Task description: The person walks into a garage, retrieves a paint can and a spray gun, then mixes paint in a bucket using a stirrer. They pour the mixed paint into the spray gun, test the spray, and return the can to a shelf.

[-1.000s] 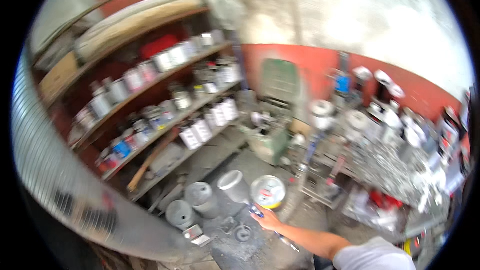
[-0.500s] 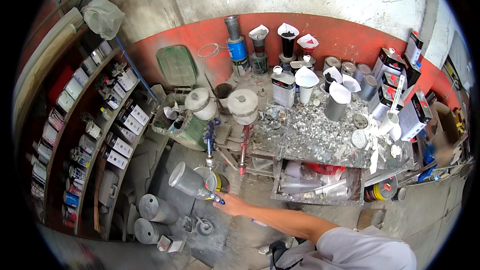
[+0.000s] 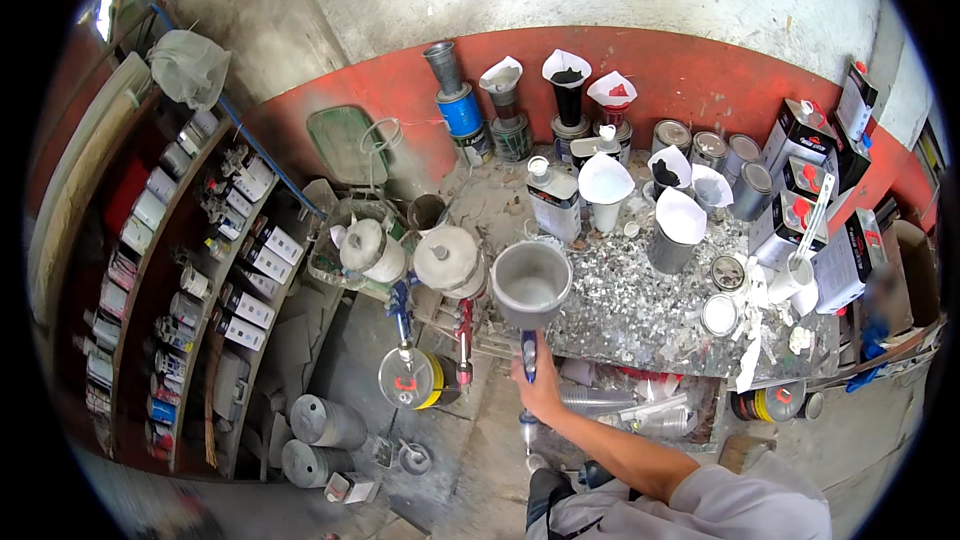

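Head view: the right hand is closed round a spray gun beneath its grey, open cup, seen against the near left edge of the surface; contact undetermined. Left hand not visible. Judged stiff, fairly light, top-heavy, possibly slick with residue; hold low, cup level.

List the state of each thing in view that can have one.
Right hand: closed around spray gun
Spray gun's cup: uncovered
Blue-handled gun's cup: lidded
Red-handled gun's cup: lidded
Green bin lid: raised
Blue can: another cup stacked on top
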Demonstrator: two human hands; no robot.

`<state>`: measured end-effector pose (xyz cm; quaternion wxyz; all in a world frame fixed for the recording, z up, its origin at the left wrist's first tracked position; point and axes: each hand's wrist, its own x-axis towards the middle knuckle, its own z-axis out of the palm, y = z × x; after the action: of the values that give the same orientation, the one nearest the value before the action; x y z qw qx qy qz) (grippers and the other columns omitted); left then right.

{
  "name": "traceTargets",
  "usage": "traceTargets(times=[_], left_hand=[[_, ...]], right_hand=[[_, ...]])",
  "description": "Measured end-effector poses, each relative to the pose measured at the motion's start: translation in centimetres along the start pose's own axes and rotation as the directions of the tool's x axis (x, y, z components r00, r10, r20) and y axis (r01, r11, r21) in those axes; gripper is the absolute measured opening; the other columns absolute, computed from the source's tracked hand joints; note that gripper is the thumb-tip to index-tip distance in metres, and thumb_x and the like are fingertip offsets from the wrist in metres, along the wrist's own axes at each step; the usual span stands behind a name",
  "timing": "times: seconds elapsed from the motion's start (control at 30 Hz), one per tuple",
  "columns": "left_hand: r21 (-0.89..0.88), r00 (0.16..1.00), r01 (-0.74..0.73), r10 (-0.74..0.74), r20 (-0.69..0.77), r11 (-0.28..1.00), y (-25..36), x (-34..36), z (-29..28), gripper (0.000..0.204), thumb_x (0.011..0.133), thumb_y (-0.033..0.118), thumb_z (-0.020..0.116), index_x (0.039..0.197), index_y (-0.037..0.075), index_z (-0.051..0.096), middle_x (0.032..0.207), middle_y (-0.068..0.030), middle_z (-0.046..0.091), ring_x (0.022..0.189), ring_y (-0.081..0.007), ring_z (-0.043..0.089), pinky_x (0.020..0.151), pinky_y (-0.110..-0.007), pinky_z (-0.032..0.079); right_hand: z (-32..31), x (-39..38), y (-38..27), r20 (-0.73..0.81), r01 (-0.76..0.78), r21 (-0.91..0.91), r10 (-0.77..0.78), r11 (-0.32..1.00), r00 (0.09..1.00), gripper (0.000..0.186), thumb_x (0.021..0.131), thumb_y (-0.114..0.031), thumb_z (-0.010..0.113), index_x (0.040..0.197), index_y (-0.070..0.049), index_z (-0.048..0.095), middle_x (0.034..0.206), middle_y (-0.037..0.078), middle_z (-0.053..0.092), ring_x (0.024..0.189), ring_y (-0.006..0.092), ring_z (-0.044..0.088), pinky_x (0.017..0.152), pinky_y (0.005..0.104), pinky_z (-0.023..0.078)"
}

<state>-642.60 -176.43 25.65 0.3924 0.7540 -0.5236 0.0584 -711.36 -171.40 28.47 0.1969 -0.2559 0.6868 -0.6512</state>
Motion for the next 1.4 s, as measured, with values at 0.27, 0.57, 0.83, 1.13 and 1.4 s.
traceTargets(times=[0.27, 0.57, 0.83, 1.13, 1.4], left_hand=[[-0.276, 0.961, -0.275, 0.254, -0.109, 0.921, 11.3, 9.5, 7.2, 0.086, 0.061, 0.025, 0.094, 0.124, -0.006, 0.043, 0.115, -0.0213, 0.054, 0.098, -0.0303, 0.055, 0.09, -0.044, 0.049], [-0.755, 0.939, 0.016, 0.251, 0.237, 0.656, 37.3, 18.9, 17.0, 0.103, 0.067, 0.017, 0.084, 0.149, 0.007, 0.023, 0.145, -0.017, 0.032, 0.129, -0.0319, 0.039, 0.103, -0.044, 0.042], [-0.937, 0.664, 0.194, 0.664, 0.343, 0.29, 68.0, 17.5, 23.8, 0.094, 0.072, 0.026, 0.08, 0.147, 0.005, 0.028, 0.14, -0.0113, 0.042, 0.128, -0.0262, 0.043, 0.11, -0.039, 0.033], [-0.895, 0.558, -0.05, 0.756, 0.342, 0.442, 84.6, 11.7, 36.9, 0.097, 0.076, 0.029, 0.082, 0.146, -0.001, 0.023, 0.14, -0.0207, 0.038, 0.126, -0.0293, 0.042, 0.107, -0.041, 0.034], [-0.876, 0.562, 0.161, 0.688, 0.46, 0.455, 81.3, 9.4, 38.3, 0.08, 0.082, 0.032, 0.078, 0.141, 0.002, 0.034, 0.13, -0.0125, 0.046, 0.114, -0.0229, 0.05, 0.096, -0.034, 0.043]], right_hand=[[1.5, 7.0, 0.7, -0.34, -0.041, -0.172, -0.02, 0.984, 0.94, 0.077, 0.088, -0.007, 0.06, 0.149, 0.002, 0.014, 0.134, 0.03, 0.035, 0.124, 0.0461, 0.039, 0.107, 0.0468, 0.032], [3.9, 9.2, 4.2, -0.476, -0.17, -0.301, 0.007, 0.938, 0.879, 0.078, 0.085, -0.005, 0.063, 0.145, 0.005, 0.015, 0.133, 0.032, 0.034, 0.124, 0.0476, 0.038, 0.106, 0.0487, 0.031], [1.5, 8.6, 1.2, -0.269, -0.224, -0.374, 0.126, 0.9, 0.955, 0.095, 0.066, -0.014, 0.079, 0.141, 0.005, 0.024, 0.129, 0.027, 0.038, 0.122, 0.0423, 0.038, 0.104, 0.0465, 0.034], [-10.0, 1.7, -2.6, -0.441, -0.347, -0.035, 0.297, 0.937, 0.847, 0.071, 0.078, -0.006, 0.073, 0.14, -0.004, 0.037, 0.121, 0.013, 0.055, 0.1, 0.0211, 0.059, 0.077, 0.0333, 0.054], [-23.9, -14.4, 6.4, -0.674, -0.59, 0.174, 0.532, 0.788, 0.512, 0.025, 0.089, -0.007, 0.063, 0.113, 0.0, 0.059, 0.085, 0.007, 0.068, 0.068, 0.0125, 0.064, 0.056, 0.0263, 0.054]])
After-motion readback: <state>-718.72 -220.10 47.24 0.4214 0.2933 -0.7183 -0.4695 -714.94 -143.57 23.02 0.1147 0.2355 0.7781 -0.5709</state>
